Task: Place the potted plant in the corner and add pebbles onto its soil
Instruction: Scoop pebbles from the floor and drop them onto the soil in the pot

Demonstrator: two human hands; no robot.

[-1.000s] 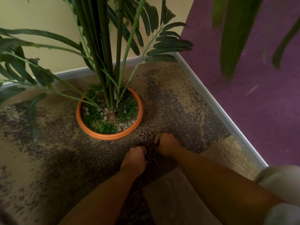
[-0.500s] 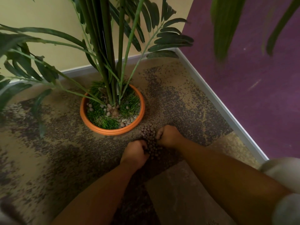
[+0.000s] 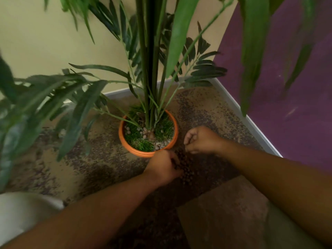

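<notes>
hands (image 3: 181,153) at pebbles (image 3: 186,169), orange pot (image 3: 143,153)

Pot (image 3: 133,150): on the carpet (image 3: 89,169), in the corner where two walls meet.
Plant (image 3: 149,69): upright in the middle of the pot.
Pebbles in pot (image 3: 159,146): scattered around the stems, mostly along the near rim.
Pebble pile (image 3: 186,169): on the carpet, just before the pot.
Left hand (image 3: 162,167): on the pile's left edge, touching it.
Right hand (image 3: 199,140): right of the pot, behind the pile.
Skirting (image 3: 251,123): runs along the right wall.
</notes>
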